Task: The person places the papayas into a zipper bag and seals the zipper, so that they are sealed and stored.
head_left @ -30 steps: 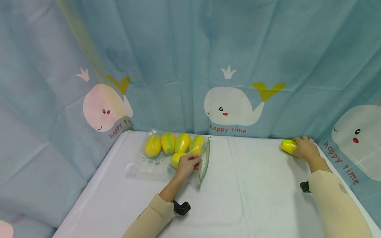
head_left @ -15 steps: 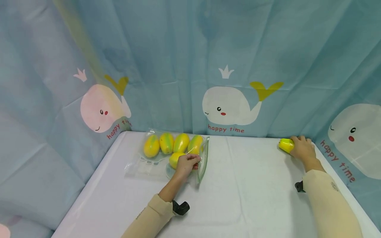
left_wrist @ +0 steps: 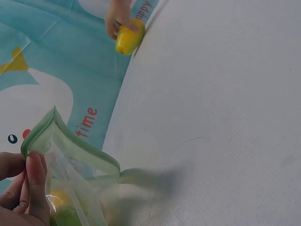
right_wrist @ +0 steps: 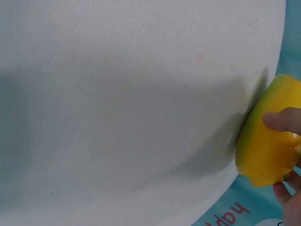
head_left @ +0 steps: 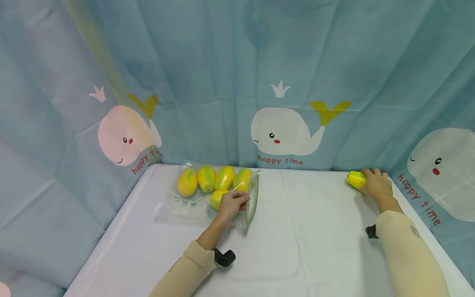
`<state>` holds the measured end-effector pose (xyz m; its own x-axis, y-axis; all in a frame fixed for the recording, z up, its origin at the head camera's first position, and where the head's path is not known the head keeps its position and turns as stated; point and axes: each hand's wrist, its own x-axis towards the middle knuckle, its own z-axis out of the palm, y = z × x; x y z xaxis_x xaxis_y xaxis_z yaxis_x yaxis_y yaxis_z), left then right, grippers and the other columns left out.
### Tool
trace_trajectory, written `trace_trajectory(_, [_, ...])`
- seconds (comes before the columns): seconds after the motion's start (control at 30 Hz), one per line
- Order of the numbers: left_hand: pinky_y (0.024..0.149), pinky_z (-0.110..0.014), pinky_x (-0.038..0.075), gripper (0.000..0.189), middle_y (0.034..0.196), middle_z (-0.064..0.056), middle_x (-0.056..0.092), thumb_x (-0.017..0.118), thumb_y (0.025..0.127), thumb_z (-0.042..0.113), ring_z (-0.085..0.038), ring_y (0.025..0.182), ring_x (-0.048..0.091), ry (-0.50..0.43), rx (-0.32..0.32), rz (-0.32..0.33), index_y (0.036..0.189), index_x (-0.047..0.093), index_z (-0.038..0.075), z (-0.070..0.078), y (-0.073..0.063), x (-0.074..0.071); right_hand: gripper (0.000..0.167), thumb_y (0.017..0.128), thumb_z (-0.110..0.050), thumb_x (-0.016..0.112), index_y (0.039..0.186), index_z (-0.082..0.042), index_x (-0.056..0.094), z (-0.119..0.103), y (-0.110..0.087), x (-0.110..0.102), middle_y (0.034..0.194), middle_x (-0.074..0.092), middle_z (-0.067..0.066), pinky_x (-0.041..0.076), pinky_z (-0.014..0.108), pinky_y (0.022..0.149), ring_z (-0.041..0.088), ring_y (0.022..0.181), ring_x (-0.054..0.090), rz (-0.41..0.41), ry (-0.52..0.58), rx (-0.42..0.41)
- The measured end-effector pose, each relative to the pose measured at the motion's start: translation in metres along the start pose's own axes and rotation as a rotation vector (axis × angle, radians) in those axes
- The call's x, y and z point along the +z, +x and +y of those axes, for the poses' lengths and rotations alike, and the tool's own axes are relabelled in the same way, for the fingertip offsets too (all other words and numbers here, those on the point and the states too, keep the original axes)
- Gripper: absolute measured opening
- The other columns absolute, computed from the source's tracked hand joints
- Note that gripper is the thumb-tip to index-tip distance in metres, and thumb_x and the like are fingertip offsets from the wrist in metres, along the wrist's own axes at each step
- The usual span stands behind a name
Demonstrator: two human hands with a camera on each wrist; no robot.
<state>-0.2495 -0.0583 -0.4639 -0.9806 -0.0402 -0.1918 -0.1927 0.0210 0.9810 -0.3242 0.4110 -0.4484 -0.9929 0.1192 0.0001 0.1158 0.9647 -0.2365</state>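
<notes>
Near the table's back left lies a clear zip bag [head_left: 182,212] with a green zip edge. Several yellow-green papayas [head_left: 187,182] are inside it. My left hand [head_left: 231,206] pinches the bag by its mouth; in the left wrist view, thumb and fingers [left_wrist: 36,179] hold the film just under the green zip strip [left_wrist: 84,146], which stands partly apart. At the back right corner my right hand [head_left: 377,185] grips a single papaya [head_left: 356,180]. In the right wrist view the thumb lies across that papaya [right_wrist: 263,146], with other fingers at its far side, partly out of frame.
A white cloth covers the table [head_left: 297,231]. A blue curtain [head_left: 208,82] printed with whales stands right behind the back edge and along both sides. Black wrist cameras [head_left: 224,258] sit at both sleeves.
The head view has shifted slightly, moving the scene a little to the left. Both hands keep their holds on the bag and the papaya.
</notes>
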Motion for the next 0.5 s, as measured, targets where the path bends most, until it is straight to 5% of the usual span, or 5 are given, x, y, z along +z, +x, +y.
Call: trace_trajectory(0.5, [0.061, -0.018, 0.055, 0.023, 0.085, -0.004, 0.068, 0.066, 0.092, 0.01, -0.009, 0.066, 0.057, -0.003, 0.004, -0.007, 0.107, 0.069, -0.006, -0.0018, -0.0005, -0.0016, 0.066, 0.085, -0.013, 0.068, 0.138, 0.009, 0.035, -0.0009, -0.0033, 0.0043, 0.13, 0.028, 0.039, 0.028, 0.069, 0.094, 0.056, 0.11, 0.025, 0.046, 0.022, 0.011])
